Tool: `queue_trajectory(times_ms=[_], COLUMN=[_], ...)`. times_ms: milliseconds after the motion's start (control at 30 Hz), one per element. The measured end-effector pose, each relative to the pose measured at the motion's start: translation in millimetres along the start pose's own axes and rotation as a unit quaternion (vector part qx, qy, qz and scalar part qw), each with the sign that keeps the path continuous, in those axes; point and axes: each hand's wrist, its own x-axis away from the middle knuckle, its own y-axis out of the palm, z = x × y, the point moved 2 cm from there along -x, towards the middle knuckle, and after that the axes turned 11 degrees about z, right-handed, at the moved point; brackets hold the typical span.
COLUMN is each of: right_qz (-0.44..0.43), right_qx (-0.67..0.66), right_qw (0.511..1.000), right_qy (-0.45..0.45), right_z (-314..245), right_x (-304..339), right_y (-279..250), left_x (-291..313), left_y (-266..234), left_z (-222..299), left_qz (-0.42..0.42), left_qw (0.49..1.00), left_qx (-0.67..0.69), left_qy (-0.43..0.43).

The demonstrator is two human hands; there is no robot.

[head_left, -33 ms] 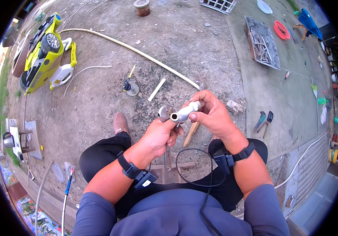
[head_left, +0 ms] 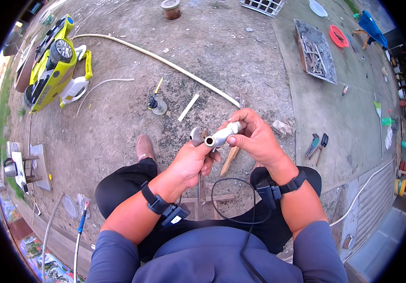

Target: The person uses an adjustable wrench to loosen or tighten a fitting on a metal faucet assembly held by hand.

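A silver metal pipe fitting [head_left: 221, 136] is between my two hands, its round open end turned toward me. My right hand [head_left: 255, 134] pinches the ridged far end of it between thumb and fingers. My left hand [head_left: 196, 162] is closed round a metal wrench [head_left: 201, 188], whose head sticks up past the thumb and whose handle hangs down toward the lap. The left thumb tip is against or just under the fitting's open end; contact is hard to tell. Behind the fitting, a wooden-looking stick [head_left: 230, 161] lies low down, partly covered by my right hand.
A long pale hose [head_left: 165, 61] crosses the dirt ahead. Nearby are a small clear bottle [head_left: 158, 106] with a black top and a flat pale strip [head_left: 188, 107]. Pliers [head_left: 317, 146] lie on the right; a metal tray [head_left: 316, 56] of tools sits beyond. A yellow toy car [head_left: 54, 66] rests on its side.
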Motion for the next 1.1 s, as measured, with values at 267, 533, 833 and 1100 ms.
queue_trajectory(times_ms=[267,533,833,1100], right_qz=[-0.012,-0.035,-0.036,-0.02], right_qx=[0.006,0.014,0.037,0.202], right_qw=[1.0,0.999,0.998,0.977], right_qy=[-0.006,-0.008,0.02,-0.059], right_z=[-4,-6,-7,-9], right_x=[1,2,4,9], right_y=[2,3,7,17], left_x=[1,-2,0,-2], left_y=[1,-6,-1,2], left_z=[7,8,8,-1], left_qz=[0.016,0.022,0.02,0.012], left_qw=[0.999,0.998,0.998,0.997], left_qx=[0.005,0.0,0.013,-0.056], left_qy=[0.033,0.061,0.056,0.052])
